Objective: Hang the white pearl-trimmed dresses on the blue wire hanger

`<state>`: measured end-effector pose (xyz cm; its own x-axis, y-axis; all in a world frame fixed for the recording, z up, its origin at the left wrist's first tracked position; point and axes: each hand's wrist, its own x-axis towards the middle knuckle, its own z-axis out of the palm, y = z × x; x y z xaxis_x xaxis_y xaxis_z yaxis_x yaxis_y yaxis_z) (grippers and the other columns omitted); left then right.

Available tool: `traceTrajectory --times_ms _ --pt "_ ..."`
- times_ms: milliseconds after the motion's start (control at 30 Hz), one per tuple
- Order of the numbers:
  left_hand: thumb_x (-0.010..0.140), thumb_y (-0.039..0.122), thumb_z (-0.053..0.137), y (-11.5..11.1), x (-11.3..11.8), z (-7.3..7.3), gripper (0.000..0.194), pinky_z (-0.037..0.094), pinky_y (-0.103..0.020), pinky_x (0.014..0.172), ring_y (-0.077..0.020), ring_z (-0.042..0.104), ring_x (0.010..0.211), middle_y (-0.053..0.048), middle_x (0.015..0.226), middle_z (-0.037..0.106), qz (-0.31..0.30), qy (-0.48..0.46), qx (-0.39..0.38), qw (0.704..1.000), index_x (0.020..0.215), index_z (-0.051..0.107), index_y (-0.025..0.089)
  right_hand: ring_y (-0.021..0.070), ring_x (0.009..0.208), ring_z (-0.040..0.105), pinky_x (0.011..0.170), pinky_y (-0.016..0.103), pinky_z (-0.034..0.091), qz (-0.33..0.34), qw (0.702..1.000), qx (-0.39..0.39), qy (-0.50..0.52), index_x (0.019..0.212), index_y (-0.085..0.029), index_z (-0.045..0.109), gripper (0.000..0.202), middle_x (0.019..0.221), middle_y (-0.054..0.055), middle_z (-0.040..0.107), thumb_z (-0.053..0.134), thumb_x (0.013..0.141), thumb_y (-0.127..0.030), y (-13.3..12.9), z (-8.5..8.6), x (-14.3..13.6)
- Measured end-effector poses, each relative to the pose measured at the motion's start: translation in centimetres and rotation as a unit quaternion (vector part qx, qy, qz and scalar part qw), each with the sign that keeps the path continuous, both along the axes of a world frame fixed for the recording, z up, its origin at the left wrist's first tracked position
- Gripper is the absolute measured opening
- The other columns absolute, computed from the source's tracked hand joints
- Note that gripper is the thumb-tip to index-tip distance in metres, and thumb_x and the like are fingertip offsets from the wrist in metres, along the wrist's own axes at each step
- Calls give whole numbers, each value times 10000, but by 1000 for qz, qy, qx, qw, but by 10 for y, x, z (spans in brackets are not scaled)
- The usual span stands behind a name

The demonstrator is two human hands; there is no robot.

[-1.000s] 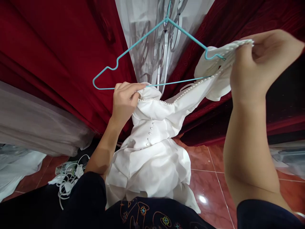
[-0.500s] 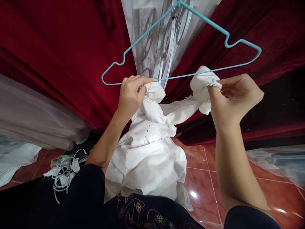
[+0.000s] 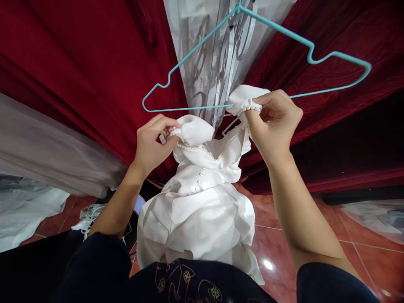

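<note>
A white dress (image 3: 202, 210) with pearl trim along its neckline and small buttons down the bodice hangs in front of me. My left hand (image 3: 158, 139) pinches the pearl edge of the dress's left puffed sleeve. The right sleeve's pearl edge is between the thumb and fingers of my right hand (image 3: 274, 122), a little higher up. A light blue hanger (image 3: 189, 108) hangs above the dress. Its bottom bar passes behind the right sleeve and my right hand.
Red curtains (image 3: 94, 84) fall on both sides, with a white ornate metal frame (image 3: 227, 59) between them. White cables (image 3: 86, 223) lie at the lower left. Pale tulle (image 3: 47, 139) hangs at the left above red floor tiles (image 3: 271, 240).
My right hand has moved left with its sleeve, closer to my left hand. My left hand has moved down and left. The neckline sags more, and the hanger sits further right in view.
</note>
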<state>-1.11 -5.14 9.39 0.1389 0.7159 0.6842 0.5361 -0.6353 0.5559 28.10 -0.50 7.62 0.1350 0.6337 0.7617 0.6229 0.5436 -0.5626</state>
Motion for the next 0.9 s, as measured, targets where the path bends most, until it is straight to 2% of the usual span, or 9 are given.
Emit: traceTrajectory --times_ms 100,167,267,367,533,633,733,800,900 --pt "771 140 708 9 -30 -16 175 414 -211 540 -106 573 588 36 692 647 -8 -81 -190 978 939 693 186 178 723 586 594 345 476 4 1000 7 13 876 -281 688 142 877 51 694 687 971 -387 0 0 0" --pt "703 125 709 26 -51 -20 180 402 -214 527 -101 552 555 45 636 628 30 -157 -247 956 872 672 174 170 700 577 573 331 451 8 999 19 26 872 -265 686 165 858 42 674 690 958 -406 2 0 -1" --pt "686 110 725 54 -72 -2 150 410 -235 547 -97 554 593 37 668 646 92 -242 -169 951 808 661 170 154 670 565 555 306 420 14 999 22 30 858 -245 687 184 841 30 663 697 933 -412 4 0 -1" --pt "790 198 794 80 -74 33 124 399 -271 562 -101 527 633 21 697 630 80 -253 -42 963 852 690 170 138 659 549 563 295 411 25 999 26 31 861 -239 698 151 860 25 678 698 915 -380 0 0 -2" --pt "905 457 907 120 -42 74 306 594 -408 825 -185 657 854 -4 854 691 34 -132 -59 989 963 663 283 133 671 540 595 293 408 39 998 39 40 859 -229 686 112 815 5 644 667 917 -322 -4 -2 -4" --pt "1097 384 585 120 -15 84 222 610 -482 1009 -235 721 1183 -10 1186 731 -16 -104 -126 986 1272 614 252 134 681 540 599 292 411 22 999 24 33 859 -226 673 114 828 6 638 653 909 -326 -5 -2 -3" --pt "1138 289 382 91 13 84 265 559 -418 1159 -185 595 1439 41 1452 638 -36 -164 1 986 1299 577 370 132 687 540 609 292 422 18 1000 14 21 881 -222 676 101 862 15 651 652 910 -315 -6 -3 0" --pt "1139 298 412 69 32 78 206 597 -405 1081 -184 694 1226 10 1212 694 -79 -163 118 976 1128 613 340 142 726 568 640 299 456 25 999 14 20 899 -219 675 102 892 27 660 652 922 -316 -7 -4 -1" --pt "1121 275 493 50 58 57 142 609 -382 1009 -185 722 1069 -13 1114 718 -148 -32 85 985 1090 630 291 161 779 599 669 309 485 14 999 18 30 902 -222 666 115 915 36 660 637 930 -330 -6 -7 -4"
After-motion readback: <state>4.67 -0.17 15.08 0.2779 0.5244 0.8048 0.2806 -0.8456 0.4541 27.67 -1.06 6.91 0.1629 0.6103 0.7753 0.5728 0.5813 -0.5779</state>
